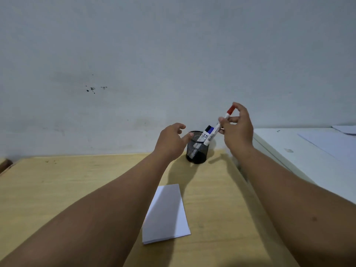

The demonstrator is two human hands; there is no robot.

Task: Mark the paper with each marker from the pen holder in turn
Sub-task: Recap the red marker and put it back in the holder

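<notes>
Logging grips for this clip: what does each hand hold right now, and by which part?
The right hand pinches the red-capped marker by its upper barrel, just below the cap. The left hand holds nothing, open beside the mesh pen holder.

The holder (196, 151), right of centre in the frame, was black wire mesh, apparently metal, with a faint sheen. The red-capped marker (218, 126) above it looked like smooth, slightly glossy white plastic. The paper (166, 214), lower centre, was matt white and folded. The table (77, 180) was pale wood, smooth and dull, with small dark specks. The wall (173, 54) behind was matt, scuffed paint.
</notes>
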